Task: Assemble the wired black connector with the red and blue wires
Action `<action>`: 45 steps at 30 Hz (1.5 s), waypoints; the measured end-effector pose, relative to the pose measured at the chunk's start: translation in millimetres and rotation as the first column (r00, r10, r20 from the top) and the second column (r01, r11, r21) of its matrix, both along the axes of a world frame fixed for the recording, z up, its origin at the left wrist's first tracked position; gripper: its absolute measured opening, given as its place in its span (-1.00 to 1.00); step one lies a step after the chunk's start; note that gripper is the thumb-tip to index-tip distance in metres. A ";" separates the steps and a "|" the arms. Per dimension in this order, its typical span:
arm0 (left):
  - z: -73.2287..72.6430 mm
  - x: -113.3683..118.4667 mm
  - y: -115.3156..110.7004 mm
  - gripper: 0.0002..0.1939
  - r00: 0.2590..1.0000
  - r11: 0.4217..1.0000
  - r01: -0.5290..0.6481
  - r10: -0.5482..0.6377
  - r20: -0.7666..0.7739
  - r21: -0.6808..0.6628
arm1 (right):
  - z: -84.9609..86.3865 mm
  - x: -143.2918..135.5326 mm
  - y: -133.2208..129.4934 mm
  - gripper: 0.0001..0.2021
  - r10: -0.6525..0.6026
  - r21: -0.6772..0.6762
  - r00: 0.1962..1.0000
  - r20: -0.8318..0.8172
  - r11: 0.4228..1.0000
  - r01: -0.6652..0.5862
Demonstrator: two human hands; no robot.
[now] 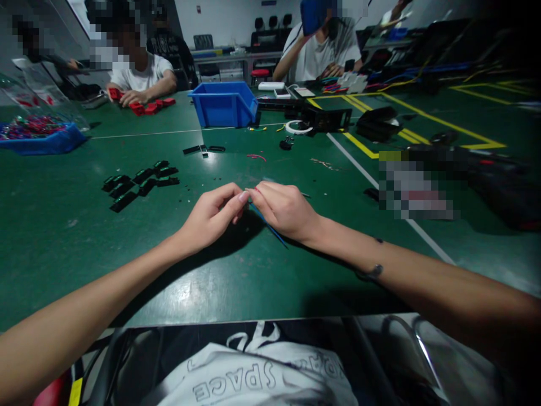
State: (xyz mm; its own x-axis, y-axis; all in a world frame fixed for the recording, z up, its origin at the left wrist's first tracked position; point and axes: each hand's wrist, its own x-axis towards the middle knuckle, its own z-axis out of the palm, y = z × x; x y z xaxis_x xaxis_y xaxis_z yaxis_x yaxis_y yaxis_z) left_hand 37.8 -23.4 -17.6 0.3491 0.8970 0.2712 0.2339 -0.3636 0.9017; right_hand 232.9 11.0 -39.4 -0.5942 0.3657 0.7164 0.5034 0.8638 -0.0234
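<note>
Two hands, your left hand (216,215) and your right hand (288,210), meet tip to tip over the green table (177,290). Your right hand is curled around a thin blue wire (279,236), and its tail pokes out under that hand, pointing back at you. Your left thumb and fingertips come together right beside it, but I can't tell if they pinch the wire too, because your fingers hide that end. The wire is so thin that it could slip or twist if your right fingers go loose. Pull too hard and it could bend or snap. If it drops, it could get lost near the red wire bits (256,157). A wide swing of your left arm could bump the flat black pieces (146,183) and mess them up.
</note>
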 end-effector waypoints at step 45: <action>-9.7 -27.3 27.6 -0.71 0.891 0.581 0.250 0.174 -0.418 0.775 | -1.2 -4.2 -4.7 -0.64 0.072 -0.192 0.974 -0.216 0.975 -0.114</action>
